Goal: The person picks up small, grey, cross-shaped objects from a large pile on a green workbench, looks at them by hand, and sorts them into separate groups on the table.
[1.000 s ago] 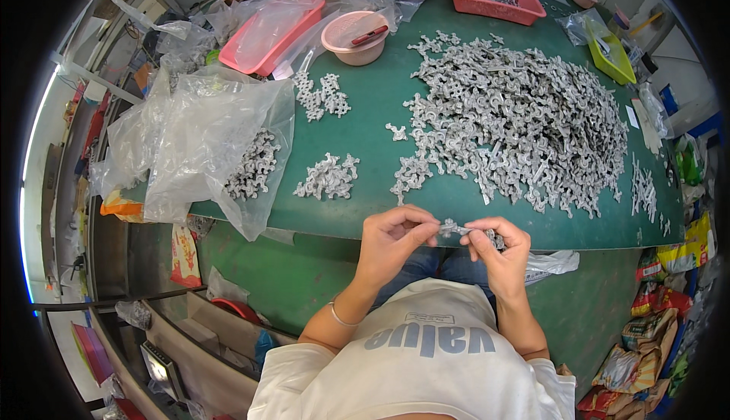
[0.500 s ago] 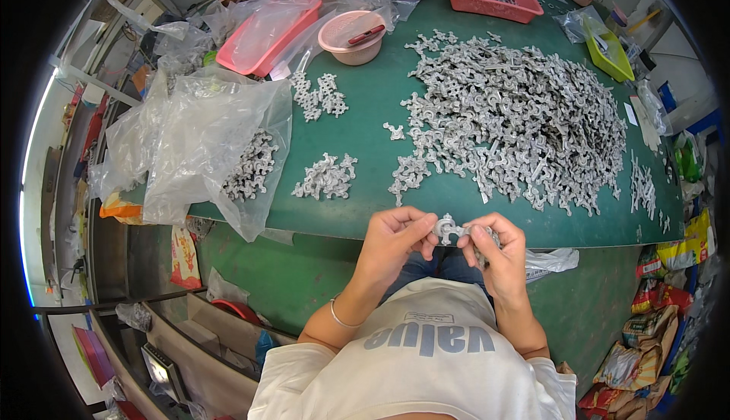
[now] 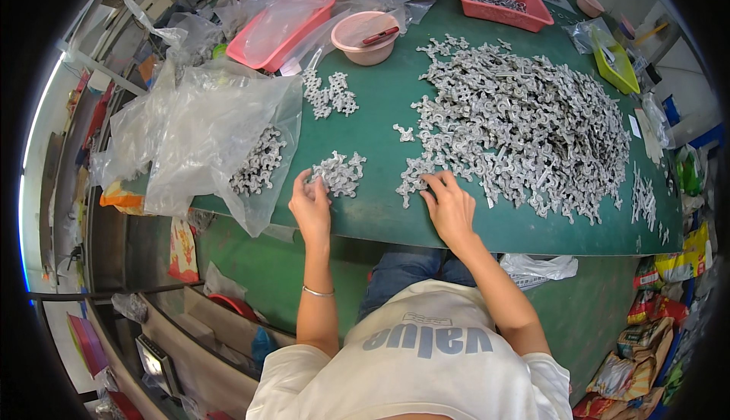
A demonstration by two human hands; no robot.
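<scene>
My left hand (image 3: 310, 211) is at the left side of a small heap of grey metal castings (image 3: 340, 175) on the green table. Its fingers are bent and apart, with the thumb beside the heap; no casting shows in it. My right hand (image 3: 452, 211) reaches to a loose cluster of the same castings (image 3: 411, 181), thumb and forefinger apart at the cluster's right edge. A much larger pile of these lobed castings (image 3: 525, 123) spreads over the table beyond my right hand. One single casting (image 3: 404, 133) lies apart, left of the big pile.
Clear plastic bags (image 3: 198, 131) cover more castings at the left. Beyond are a further small group (image 3: 331, 95), a pink bowl (image 3: 356, 50) with a red-handled tool, pink trays (image 3: 506, 15) and a yellow-green tray (image 3: 620, 70). Thin metal strips (image 3: 643, 196) lie at the right. Another person's hands show at the far edge.
My hands held a casting together above the table's front edge. They have parted: the left went to the small heap, the right to the loose cluster. The view has shifted slightly.
</scene>
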